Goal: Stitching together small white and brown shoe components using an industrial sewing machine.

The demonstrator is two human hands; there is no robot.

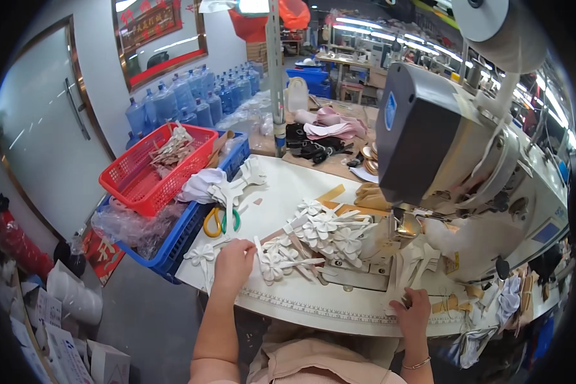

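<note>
My left hand (235, 262) rests on the white table of a sewing machine (467, 153), fingers curled under; what they hold is hidden. Beside it lies a white flower-trimmed strap (201, 254) on the left, and a heap of similar white flower straps (336, 232) spreads to its right. My right hand (413, 312) is at the table's front edge below the needle area, thumb and fingers closed at the lower end of white straps (416, 264). Scissors (212, 222) with yellow and green handles lie beyond my left hand.
A red basket (131, 192) holding pale strips sits on a blue crate (173, 251) at the left. White pieces (237, 182) lie near it. A metal post (276, 77) rises behind the table. Pink and black pieces (336, 123) lie further back, and blue water bottles (182, 96) line the wall.
</note>
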